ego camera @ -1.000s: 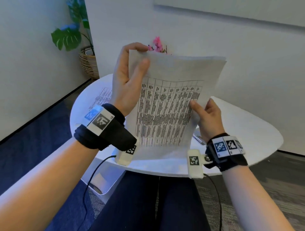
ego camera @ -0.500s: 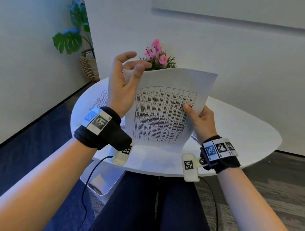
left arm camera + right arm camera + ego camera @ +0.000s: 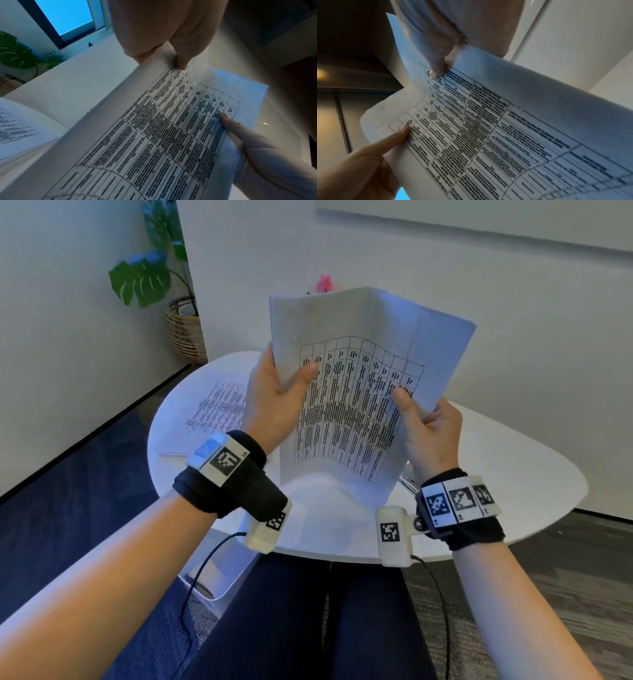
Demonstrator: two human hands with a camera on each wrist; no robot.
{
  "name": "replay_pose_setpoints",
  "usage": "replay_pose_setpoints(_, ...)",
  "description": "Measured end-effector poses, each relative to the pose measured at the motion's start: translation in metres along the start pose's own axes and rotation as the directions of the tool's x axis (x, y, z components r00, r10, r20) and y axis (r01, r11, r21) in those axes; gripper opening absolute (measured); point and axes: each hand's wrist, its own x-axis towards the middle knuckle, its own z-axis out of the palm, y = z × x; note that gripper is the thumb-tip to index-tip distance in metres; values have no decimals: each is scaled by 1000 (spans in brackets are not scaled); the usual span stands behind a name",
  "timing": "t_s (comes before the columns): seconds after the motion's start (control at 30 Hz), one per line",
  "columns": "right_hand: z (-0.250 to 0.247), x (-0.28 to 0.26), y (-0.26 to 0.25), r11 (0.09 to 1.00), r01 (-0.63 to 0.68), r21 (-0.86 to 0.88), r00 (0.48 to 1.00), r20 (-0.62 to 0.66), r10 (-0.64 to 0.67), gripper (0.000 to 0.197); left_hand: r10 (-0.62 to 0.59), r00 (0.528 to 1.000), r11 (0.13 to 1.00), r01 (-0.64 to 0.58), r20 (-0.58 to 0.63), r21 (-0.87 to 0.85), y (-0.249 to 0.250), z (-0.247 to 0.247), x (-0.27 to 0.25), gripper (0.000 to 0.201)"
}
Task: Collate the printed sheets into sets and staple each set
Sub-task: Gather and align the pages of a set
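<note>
I hold a set of printed sheets (image 3: 356, 392) upright above the white table (image 3: 513, 474), the top page showing a dense table of text. My left hand (image 3: 274, 398) pinches the set's left edge, thumb on the front. My right hand (image 3: 428, 426) pinches the right edge, thumb on the print. The sheets bow forward between the hands. In the left wrist view the printed sheets (image 3: 154, 135) fill the frame with my left thumb (image 3: 181, 59) on top; in the right wrist view the sheets (image 3: 505, 128) curve under my right thumb (image 3: 436, 65). More printed sheets (image 3: 215, 409) lie on the table's left.
A shiny metal object (image 3: 407, 484), mostly hidden, lies on the table behind my right wrist. Pink flowers (image 3: 323, 284) peek over the sheets. A potted plant in a wicker basket (image 3: 185, 333) stands on the floor by the left wall. My legs are under the table's near edge.
My left hand has slid down from the top left corner to the middle of the left edge. The sheets have risen and bowed, hiding most of the flowers.
</note>
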Motion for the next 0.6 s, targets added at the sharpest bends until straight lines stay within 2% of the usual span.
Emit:
replay_pose_setpoints(0.07, -3, -4, 10, 999, -30, -32, 1000, 8, 30, 20, -15, 1000, 997, 15, -1, 74, -10, 0, -5, 31)
replay_pose_setpoints(0.13, -9, -13, 25, 988, -123, -95, 991, 39, 127, 16, -89, 996, 979, 82, 29, 188, -27, -5, -12, 34)
replay_pose_setpoints(0.23, -20, -34, 54, 924, -278, -264, 940, 123, 318, 17, -226, 969, 927, 181, 105, 327, -50, -11, -23, 32)
replay_pose_setpoints(0.3, -27, -48, 74, 859, -362, -362, 884, 158, 439, 13, -279, 956, 908, 234, 86, 346, -57, -13, -29, 29)
replay_pose_setpoints(0.4, -36, -64, 98, 813, -415, -409, 838, 178, 517, 7, -316, 949, 910, 299, 12, 287, -58, -15, -29, 25)
replay_pose_setpoints(0.5, -40, -74, 108, 819, -436, -373, 844, 148, 516, 17, -333, 943, 914, 322, 6, 246, -53, -15, -26, 26)
replay_pose_setpoints(0.6, -36, -77, 108, 819, -360, -447, 904, 50, 425, 19, -347, 938, 909, 341, -15, 241, -51, -14, -26, 32)
